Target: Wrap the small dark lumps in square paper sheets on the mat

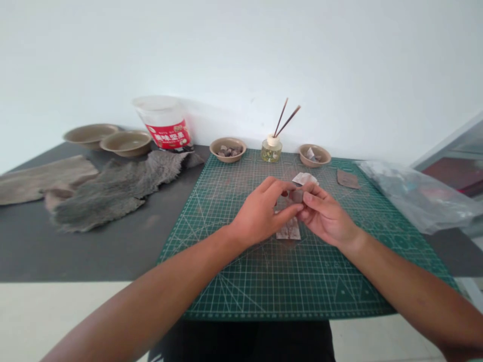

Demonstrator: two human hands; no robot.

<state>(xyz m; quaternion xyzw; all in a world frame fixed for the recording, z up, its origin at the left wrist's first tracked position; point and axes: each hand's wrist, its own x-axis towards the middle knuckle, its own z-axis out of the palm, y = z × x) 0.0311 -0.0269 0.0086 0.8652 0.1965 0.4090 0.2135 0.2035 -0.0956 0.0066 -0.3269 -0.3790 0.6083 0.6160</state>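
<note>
Above the green cutting mat [241,281], my left hand [264,208] and my right hand [326,213] meet, fingertips closed on a small flat grey-brown piece [298,196]. It is too small and partly covered for me to tell its kind. My left thumb presses its lower edge while my right fingers pinch its right side. Below my hands a pale, brown-stained paper square [288,231] lies on the mat. A crumpled white paper [305,178] sits just beyond them. Farther right is a brown square patch [347,179].
Along the wall stand a bowl of dark stone-like bits [228,150], a reed diffuser [271,148] and a bowl with paper scraps [314,155]. Leftward are two bowls [126,143], a red-labelled tub [164,123] and grey cloth [109,191]. A clear plastic bag [418,196] covers the mat's right edge.
</note>
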